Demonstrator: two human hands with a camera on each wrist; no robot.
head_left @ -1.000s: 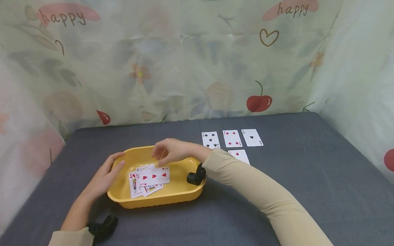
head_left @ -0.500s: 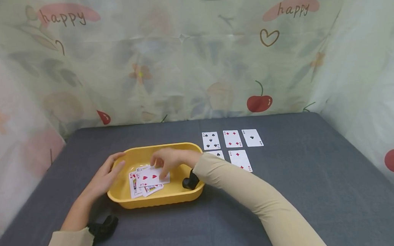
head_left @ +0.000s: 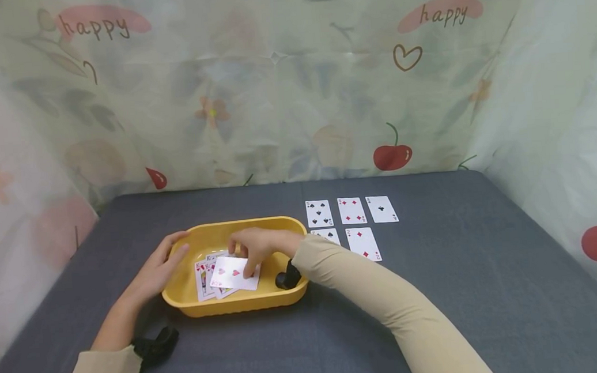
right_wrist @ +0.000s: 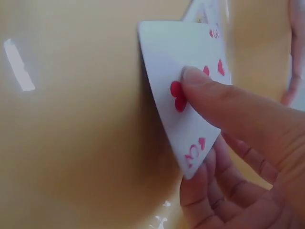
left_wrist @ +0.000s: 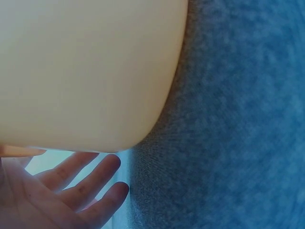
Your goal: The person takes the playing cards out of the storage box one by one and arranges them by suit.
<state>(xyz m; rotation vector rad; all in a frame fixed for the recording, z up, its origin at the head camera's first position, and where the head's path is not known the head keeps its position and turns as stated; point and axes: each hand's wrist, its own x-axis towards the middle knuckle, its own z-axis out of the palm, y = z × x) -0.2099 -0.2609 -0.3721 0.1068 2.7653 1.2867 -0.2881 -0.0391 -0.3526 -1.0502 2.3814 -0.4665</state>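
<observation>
Newly tilted, the three of hearts (head_left: 226, 271) is pinched by my right hand (head_left: 256, 247) inside the yellow tray (head_left: 236, 307), my left hand (head_left: 160, 268) loosely spread at its rim, five cards (head_left: 352, 211) laid out, kings (head_left: 202, 281) remaining.

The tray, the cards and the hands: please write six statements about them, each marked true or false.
1. The right hand pinches the three of hearts. True.
2. The three of hearts is face down. False: its face shows.
3. The left hand is at the left end of the tray. True.
4. The ace lies right of the four of diamonds. True.
5. The four of diamonds is in the tray. False: it is on the table.
6. The tray holds one card only. False: a king is there too.
</observation>
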